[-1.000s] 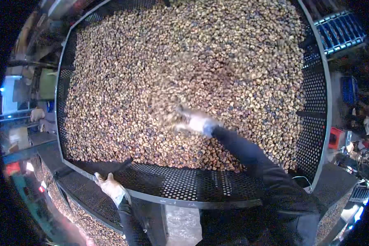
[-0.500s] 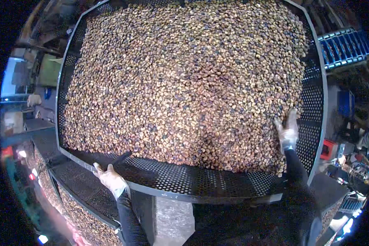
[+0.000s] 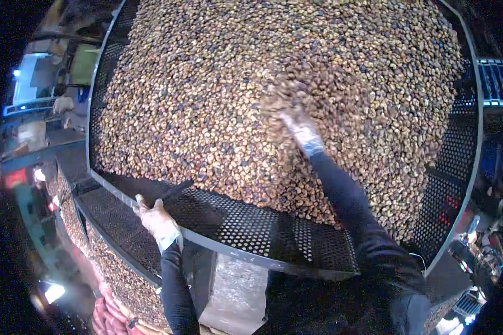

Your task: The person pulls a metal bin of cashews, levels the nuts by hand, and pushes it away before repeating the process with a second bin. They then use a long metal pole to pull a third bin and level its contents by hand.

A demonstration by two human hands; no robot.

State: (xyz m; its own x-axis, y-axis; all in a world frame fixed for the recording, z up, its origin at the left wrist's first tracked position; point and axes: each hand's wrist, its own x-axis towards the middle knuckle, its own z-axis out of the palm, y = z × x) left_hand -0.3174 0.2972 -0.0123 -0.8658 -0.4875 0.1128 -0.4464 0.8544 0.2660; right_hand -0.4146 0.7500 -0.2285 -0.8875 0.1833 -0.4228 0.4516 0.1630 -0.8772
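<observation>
Left hand [image 3: 157, 220] grips tray rim [image 3: 251, 255]; right hand [image 3: 299, 127] touches mottled brown beans [image 3: 207, 100].

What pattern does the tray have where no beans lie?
Rows of small round holes in the dark tray; head view.

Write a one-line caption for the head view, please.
Right hand blurred among beans on a perforated tray; left hand rests on its rim.
</observation>
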